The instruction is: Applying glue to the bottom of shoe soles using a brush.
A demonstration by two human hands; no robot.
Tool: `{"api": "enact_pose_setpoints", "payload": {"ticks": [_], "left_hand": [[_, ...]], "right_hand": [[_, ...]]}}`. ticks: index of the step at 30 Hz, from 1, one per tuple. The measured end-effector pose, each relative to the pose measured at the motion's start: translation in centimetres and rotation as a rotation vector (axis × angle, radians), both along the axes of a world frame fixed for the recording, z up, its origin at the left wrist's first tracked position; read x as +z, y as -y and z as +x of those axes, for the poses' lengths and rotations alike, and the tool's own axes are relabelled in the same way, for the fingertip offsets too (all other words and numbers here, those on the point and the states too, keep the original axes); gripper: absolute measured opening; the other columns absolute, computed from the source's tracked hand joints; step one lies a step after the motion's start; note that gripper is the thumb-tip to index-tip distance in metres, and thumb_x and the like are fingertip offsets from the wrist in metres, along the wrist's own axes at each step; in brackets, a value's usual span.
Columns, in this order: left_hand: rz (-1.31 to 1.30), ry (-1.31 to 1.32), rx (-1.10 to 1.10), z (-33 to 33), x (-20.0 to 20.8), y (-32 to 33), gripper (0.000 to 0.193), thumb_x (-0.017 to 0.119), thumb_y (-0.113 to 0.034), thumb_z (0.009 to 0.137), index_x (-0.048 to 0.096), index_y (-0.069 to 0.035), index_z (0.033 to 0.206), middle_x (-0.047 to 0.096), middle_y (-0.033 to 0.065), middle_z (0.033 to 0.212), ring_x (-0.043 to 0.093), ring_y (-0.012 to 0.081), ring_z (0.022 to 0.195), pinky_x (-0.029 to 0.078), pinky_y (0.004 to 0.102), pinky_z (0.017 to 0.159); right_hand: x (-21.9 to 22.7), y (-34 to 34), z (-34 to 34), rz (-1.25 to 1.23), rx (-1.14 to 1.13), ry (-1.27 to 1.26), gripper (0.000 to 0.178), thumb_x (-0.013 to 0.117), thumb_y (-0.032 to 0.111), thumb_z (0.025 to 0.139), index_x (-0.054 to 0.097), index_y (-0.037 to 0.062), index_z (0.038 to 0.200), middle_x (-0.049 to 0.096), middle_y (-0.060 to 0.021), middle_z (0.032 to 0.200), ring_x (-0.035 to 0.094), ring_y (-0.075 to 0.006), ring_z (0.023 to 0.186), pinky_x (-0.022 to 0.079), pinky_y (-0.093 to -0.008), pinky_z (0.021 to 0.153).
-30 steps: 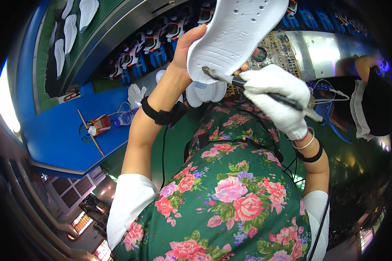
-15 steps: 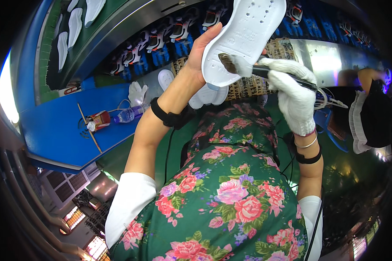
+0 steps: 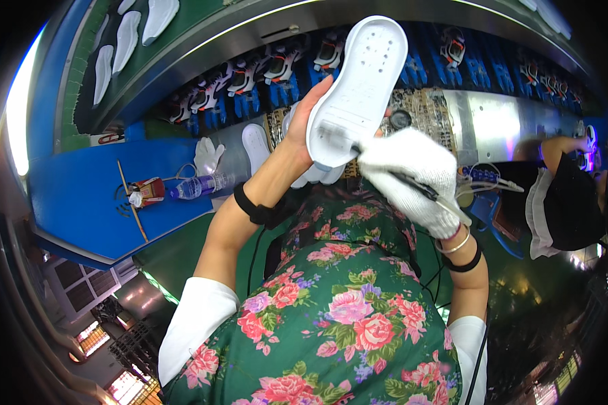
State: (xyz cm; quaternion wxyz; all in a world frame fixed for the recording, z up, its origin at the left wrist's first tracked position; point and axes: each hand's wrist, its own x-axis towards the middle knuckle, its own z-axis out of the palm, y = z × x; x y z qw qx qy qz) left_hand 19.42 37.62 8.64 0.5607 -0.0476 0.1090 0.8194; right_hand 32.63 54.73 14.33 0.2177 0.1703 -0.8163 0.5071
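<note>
Sole (image 3: 361, 88), left hand (image 3: 302, 128) clamped on both edges, right hand (image 3: 412, 177) gripping brush (image 3: 419, 187), bare metal surface (image 3: 493, 125) to the right

We find the sole (image 3: 361, 91) in the left hand (image 3: 304, 123), right of the table (image 3: 74, 209). We note a bottle (image 3: 196, 187) near the table's right edge, a carton (image 3: 153, 190) left of it.

- Blue, angular-edged bench (image 3: 67, 185), left side.
- Slim tan stick (image 3: 141, 225) lying on it.
- Small red-and-brown packet (image 3: 153, 190), just beside stick.
- Clear plastic bottle with purple cap and label (image 3: 197, 187), near packet.
- Limp white glove (image 3: 208, 155), beyond bottle.
- Row of white, black and orange shoes (image 3: 279, 65), on blue supports.
- Co-worker in black with white ruffled trim (image 3: 574, 212), far right.
</note>
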Motion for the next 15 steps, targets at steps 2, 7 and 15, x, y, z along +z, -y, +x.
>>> {"api": "enact_pose_setpoints", "payload": {"ticks": [2,7,15], "left_hand": [[0.187,-0.048,-0.041,-0.7,-0.5,0.6,0.068,0.045,-0.050,0.100,0.039,-0.005,0.152,0.051,0.0303,0.141,0.058,0.0448,0.123,0.052,0.0583,0.098],[0.093,-0.107,0.081,-1.3,1.0,0.3,0.070,0.044,-0.053,0.100,0.039,-0.005,0.152,0.050,0.0319,0.141,0.062,0.0459,0.115,0.054,0.0598,0.092],[0.183,-0.415,0.256,-5.1,5.6,2.6,0.099,0.041,-0.076,0.091,0.028,-0.002,0.155,0.042,0.0371,0.143,0.061,0.0472,0.112,0.055,0.0550,0.091]], "right_hand": [[-0.1,0.2,-0.2,-0.227,0.025,0.137,0.020,0.081,0.001,0.074,0.077,0.0052,0.094,0.074,-0.0101,0.090,0.071,-0.0224,0.080,0.056,-0.0314,0.073],[0.4,1.1,-0.2,-0.179,0.021,0.145,0.017,0.080,0.001,0.077,0.077,0.0042,0.094,0.076,-0.0090,0.091,0.071,-0.0161,0.079,0.056,-0.0297,0.074],[-0.8,-2.1,1.8,-1.275,-0.003,0.533,0.019,0.067,-0.008,0.079,0.071,-0.0054,0.097,0.072,-0.0236,0.106,0.069,-0.0191,0.077,0.057,-0.0273,0.066]]}}
